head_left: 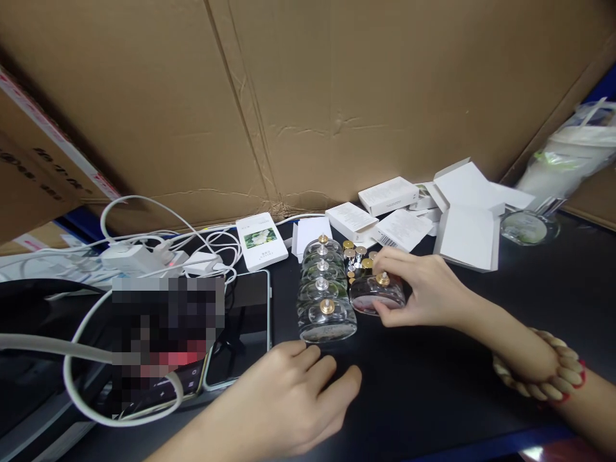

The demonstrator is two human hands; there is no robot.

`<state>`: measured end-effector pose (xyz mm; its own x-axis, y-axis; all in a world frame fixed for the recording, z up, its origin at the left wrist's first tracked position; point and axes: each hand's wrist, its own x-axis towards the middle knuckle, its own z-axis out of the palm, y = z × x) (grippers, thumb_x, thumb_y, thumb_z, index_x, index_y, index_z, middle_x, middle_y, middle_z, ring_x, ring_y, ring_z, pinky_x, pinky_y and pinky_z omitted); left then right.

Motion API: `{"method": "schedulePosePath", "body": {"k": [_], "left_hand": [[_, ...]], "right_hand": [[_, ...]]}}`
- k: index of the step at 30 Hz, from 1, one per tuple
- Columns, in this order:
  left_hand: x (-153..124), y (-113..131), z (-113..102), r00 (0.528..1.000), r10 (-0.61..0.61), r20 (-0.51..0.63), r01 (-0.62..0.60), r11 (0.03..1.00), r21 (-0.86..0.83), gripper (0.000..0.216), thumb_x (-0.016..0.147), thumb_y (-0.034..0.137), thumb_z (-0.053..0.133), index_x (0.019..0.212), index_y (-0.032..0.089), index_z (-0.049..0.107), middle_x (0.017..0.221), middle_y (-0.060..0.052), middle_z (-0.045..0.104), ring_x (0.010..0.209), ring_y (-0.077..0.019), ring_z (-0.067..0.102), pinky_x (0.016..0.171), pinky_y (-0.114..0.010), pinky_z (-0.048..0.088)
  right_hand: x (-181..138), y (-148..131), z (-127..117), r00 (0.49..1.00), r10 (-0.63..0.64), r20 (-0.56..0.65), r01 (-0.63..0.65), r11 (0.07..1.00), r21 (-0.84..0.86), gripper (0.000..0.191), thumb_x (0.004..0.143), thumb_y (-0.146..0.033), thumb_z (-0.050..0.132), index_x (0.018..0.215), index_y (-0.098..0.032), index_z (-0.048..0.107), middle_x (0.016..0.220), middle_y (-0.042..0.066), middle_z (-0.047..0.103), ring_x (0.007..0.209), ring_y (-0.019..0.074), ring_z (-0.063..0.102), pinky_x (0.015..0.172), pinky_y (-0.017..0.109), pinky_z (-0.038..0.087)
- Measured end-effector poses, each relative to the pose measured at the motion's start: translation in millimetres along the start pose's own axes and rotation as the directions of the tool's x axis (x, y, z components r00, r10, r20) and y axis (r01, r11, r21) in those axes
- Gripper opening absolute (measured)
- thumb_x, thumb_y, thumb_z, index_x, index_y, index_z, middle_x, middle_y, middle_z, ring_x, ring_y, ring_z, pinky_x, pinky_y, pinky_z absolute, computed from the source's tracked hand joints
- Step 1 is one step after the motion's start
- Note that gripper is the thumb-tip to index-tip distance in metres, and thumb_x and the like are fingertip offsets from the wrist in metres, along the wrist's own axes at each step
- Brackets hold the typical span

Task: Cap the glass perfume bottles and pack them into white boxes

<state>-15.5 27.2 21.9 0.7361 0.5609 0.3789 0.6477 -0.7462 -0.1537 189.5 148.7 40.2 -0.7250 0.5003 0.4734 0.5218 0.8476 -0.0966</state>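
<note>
Nearest us, our left hand (289, 398) lies palm down on the table (457, 398), fingers loosely curled and holding nothing, its fingertips just short of the front of a row (325, 298) of clear glass vessels. Our right hand (423, 289), a bracelet (543, 372) on its wrist, pinches a gold-capped bottle (378, 296) between thumb and fingers. The bottle rests on the table just right of the row. Behind it stand loose caps (356, 255). A tablet (248, 314) lies left of the row, with cables (144, 247) beyond. Farther back lie white boxes (389, 196), then a cardboard wall (337, 96).
</note>
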Motion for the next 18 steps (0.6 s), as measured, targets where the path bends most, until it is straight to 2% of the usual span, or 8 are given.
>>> {"method": "schedulePosePath", "body": {"k": [4, 7, 11, 13, 15, 18], "left_hand": [[0, -1, 0, 1.0, 0.007, 0.012, -0.007, 1.0, -0.002, 0.016, 0.087, 0.016, 0.042, 0.096, 0.015, 0.055, 0.059, 0.004, 0.058, 0.047, -0.0138, 0.056, 0.046, -0.026, 0.045], [1, -1, 0, 1.0, 0.013, 0.009, -0.013, 1.0, 0.002, 0.018, 0.087, 0.016, 0.041, 0.099, 0.015, 0.055, 0.059, 0.004, 0.059, 0.048, -0.0141, 0.057, 0.047, -0.026, 0.046], [0, 0, 0, 1.0, 0.017, 0.016, -0.017, 1.0, -0.001, 0.019, 0.088, 0.015, 0.041, 0.099, 0.015, 0.056, 0.06, 0.003, 0.06, 0.048, -0.0132, 0.057, 0.046, -0.026, 0.043], [-1, 0, 0, 1.0, 0.021, 0.002, -0.021, 1.0, 0.003, 0.02, 0.089, 0.014, 0.04, 0.099, 0.015, 0.056, 0.06, 0.003, 0.06, 0.048, -0.0126, 0.057, 0.046, -0.025, 0.043], [-1, 0, 0, 0.999, 0.032, -0.015, -0.031, 0.999, 0.017, 0.022, 0.09, 0.014, 0.037, 0.1, 0.015, 0.057, 0.06, 0.003, 0.061, 0.049, -0.0125, 0.058, 0.048, -0.026, 0.044], [-1, 0, 1, 0.998, 0.031, -0.054, -0.028, 0.999, 0.042, 0.025, 0.092, 0.014, 0.033, 0.1, 0.016, 0.057, 0.062, 0.003, 0.063, 0.051, -0.0124, 0.06, 0.05, -0.025, 0.044]], "right_hand": [[1, 0, 0, 0.998, 0.062, 0.022, -0.062, 0.998, 0.01, 0.016, 0.062, -0.028, 0.057, 0.074, -0.019, 0.056, 0.084, 0.001, 0.063, 0.045, 0.0056, 0.043, 0.039, 0.019, 0.024], [1, 0, -2, 0.993, 0.101, 0.061, -0.104, 0.994, 0.035, 0.017, 0.064, -0.026, 0.059, 0.079, -0.02, 0.061, 0.088, 0.001, 0.065, 0.052, 0.0073, 0.051, 0.042, 0.019, 0.03], [0, 1, -3, 0.991, 0.126, 0.052, -0.129, 0.99, 0.052, 0.037, 0.066, -0.036, 0.064, 0.099, -0.021, 0.064, 0.096, 0.003, 0.065, 0.064, 0.012, 0.059, 0.049, 0.021, 0.039], [-1, 2, -5, 0.993, 0.114, -0.012, -0.113, 0.99, 0.082, 0.044, 0.069, -0.041, 0.062, 0.107, -0.02, 0.061, 0.098, 0.004, 0.064, 0.065, 0.0127, 0.058, 0.051, 0.023, 0.04], [-2, 3, -6, 0.984, 0.098, -0.148, -0.079, 0.988, 0.131, 0.038, 0.074, -0.04, 0.054, 0.104, -0.018, 0.061, 0.094, 0.005, 0.062, 0.065, 0.0133, 0.056, 0.052, 0.025, 0.042], [-2, 7, -10, 0.906, 0.141, -0.4, -0.093, 0.986, 0.137, 0.023, 0.08, -0.032, 0.046, 0.091, -0.018, 0.062, 0.086, 0.006, 0.059, 0.069, 0.0152, 0.054, 0.055, 0.026, 0.043]]}}
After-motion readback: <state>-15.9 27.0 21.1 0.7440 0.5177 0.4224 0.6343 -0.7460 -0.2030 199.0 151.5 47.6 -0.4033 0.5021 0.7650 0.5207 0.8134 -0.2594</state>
